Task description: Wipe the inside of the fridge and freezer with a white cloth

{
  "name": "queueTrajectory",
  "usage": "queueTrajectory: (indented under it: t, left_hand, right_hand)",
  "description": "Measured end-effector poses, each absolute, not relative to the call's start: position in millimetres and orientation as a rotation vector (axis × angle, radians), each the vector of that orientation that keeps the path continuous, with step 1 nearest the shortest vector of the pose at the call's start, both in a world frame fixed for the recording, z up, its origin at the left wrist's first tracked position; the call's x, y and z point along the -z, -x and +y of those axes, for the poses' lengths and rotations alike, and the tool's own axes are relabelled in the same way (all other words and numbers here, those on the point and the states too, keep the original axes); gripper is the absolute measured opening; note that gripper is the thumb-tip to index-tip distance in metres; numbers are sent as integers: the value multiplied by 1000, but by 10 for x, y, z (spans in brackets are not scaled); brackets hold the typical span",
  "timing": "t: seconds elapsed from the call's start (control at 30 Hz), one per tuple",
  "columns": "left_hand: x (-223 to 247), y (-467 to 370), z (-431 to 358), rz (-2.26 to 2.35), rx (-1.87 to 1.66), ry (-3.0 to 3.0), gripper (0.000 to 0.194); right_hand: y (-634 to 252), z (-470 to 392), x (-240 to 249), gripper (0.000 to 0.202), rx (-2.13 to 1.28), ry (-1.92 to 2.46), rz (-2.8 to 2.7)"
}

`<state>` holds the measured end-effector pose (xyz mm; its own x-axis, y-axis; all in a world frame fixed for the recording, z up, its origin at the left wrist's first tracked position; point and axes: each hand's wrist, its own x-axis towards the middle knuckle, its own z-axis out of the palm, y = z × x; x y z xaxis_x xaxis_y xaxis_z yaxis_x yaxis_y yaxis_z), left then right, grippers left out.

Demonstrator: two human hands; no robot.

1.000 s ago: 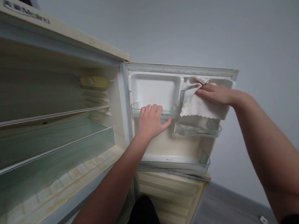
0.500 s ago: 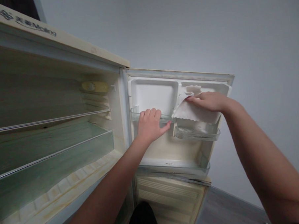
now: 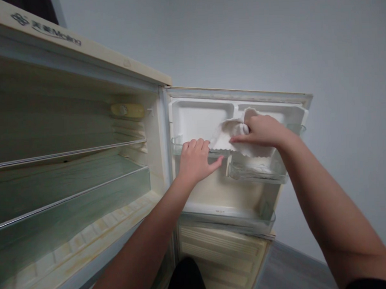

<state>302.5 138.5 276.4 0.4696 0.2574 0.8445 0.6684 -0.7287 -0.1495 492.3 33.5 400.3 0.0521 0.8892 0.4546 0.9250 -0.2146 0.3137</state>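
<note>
Pale wall (image 3: 337, 70) behind, and here's my right hand (image 3: 265, 130), fingers clamped on the white cloth (image 3: 223, 134) at the open fridge door (image 3: 214, 188)!
It's soft, crumpled, wavy-edged, draped before the smooth moulded upper compartments (image 3: 201, 116); my left hand (image 3: 195, 161) curls its fingers over the clear, glossy rack (image 3: 177, 148), thumb apart. Good form, I'd judge, means a firm bunch, slack kept off the rack's rim, and light, even pressure into rounded corners.
</note>
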Motion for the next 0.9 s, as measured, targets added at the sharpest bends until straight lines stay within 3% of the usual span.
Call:
queueTrajectory:
  t: [0.27, 0.57, 0.9]
  left_hand:
    - [-2791, -2956, 1484, -789, 1115, 2248, 42]
    - [-2820, -2921, 1530, -771, 1105, 2275, 38]
    - [-2791, -2949, 1549, -814, 1142, 2264, 35]
  right_hand:
    - [-4857, 355, -3884, 63, 1056, 2119, -1848]
    - [-5369, -41, -3914, 95, 1014, 2238, -1799]
    - [-5484, -163, -3786, 83, 1261, 2104, -1731]
